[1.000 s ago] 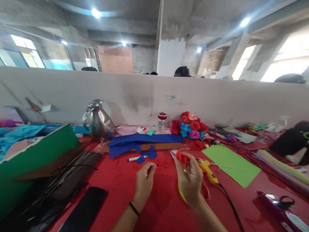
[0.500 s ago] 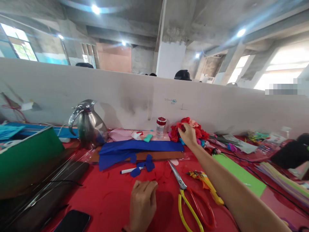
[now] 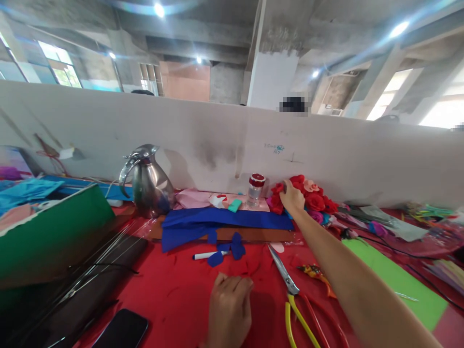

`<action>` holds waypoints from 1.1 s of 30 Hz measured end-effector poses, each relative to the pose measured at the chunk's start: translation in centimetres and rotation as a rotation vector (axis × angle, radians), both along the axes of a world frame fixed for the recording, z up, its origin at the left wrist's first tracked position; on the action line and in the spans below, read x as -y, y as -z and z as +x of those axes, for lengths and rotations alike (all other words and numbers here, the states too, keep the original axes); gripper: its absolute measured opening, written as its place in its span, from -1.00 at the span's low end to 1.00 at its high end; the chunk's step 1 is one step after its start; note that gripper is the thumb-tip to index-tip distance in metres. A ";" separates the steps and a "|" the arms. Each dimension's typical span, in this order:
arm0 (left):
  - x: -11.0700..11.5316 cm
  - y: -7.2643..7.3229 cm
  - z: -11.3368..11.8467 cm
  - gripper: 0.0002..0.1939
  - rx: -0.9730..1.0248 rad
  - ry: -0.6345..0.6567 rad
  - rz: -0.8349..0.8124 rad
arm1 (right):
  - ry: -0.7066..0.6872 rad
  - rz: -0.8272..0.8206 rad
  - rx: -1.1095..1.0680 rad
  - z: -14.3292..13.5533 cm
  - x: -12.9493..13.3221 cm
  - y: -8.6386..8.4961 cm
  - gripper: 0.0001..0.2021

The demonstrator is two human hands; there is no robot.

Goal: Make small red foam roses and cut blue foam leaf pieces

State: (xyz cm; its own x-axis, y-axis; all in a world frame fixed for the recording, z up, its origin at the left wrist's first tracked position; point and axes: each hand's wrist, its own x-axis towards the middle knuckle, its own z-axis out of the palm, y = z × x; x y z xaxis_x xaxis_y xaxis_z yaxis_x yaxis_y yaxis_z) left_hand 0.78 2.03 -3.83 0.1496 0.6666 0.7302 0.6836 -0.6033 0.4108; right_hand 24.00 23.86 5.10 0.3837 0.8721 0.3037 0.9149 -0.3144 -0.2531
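Observation:
My right hand (image 3: 293, 197) reaches to the back of the table, its fingers bent in against a heap of red artificial roses (image 3: 317, 203). The fingertips are partly hidden among the petals, so what they pinch cannot be made out. Pink, purple and blue flowers also show in the heap. Nearer to me, my left hand (image 3: 230, 304) rests in a loose fist over the red tabletop (image 3: 174, 299), with nothing showing in it. Just beyond it lie small blue petal pieces (image 3: 237, 246) and a white marker (image 3: 205, 255). Large scissors (image 3: 290, 285) with yellow and red handles lie between my hands.
A steel jug (image 3: 150, 188), a red-lidded jar (image 3: 255, 188) and a blue strip (image 3: 224, 218) line the back, before a white partition (image 3: 203, 130). A green box (image 3: 58, 227) and a phone (image 3: 121, 329) are left. An orange-yellow tool (image 3: 317, 275) and green sheet (image 3: 395, 280) lie right.
The view has turned slightly left, so everything sits further right in the picture. My right hand stays at the roses, its fingers shifted slightly. My left hand remains a fist.

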 end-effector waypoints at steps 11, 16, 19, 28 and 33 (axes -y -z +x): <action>0.1 0.0 -0.1 -0.73 -0.035 0.020 -0.088 | -0.068 -0.092 0.100 -0.9 1.5 -0.8 -0.64; 0.1 -0.1 -0.2 -0.74 -0.061 0.038 -0.107 | -0.312 -0.152 0.150 -4.3 4.4 -1.2 -0.69; 0.0 0.0 -0.3 -0.76 -0.070 0.022 -0.116 | -0.498 -0.198 0.163 -6.7 8.9 -1.6 -0.73; -1.0 -0.1 -1.1 -0.64 0.232 0.007 -0.278 | -0.891 -0.206 -0.014 -8.5 28.6 2.3 -0.73; -2.1 -2.5 -2.5 -0.71 0.805 -0.182 -0.446 | -0.723 -0.035 -0.321 -7.2 35.1 6.9 -0.74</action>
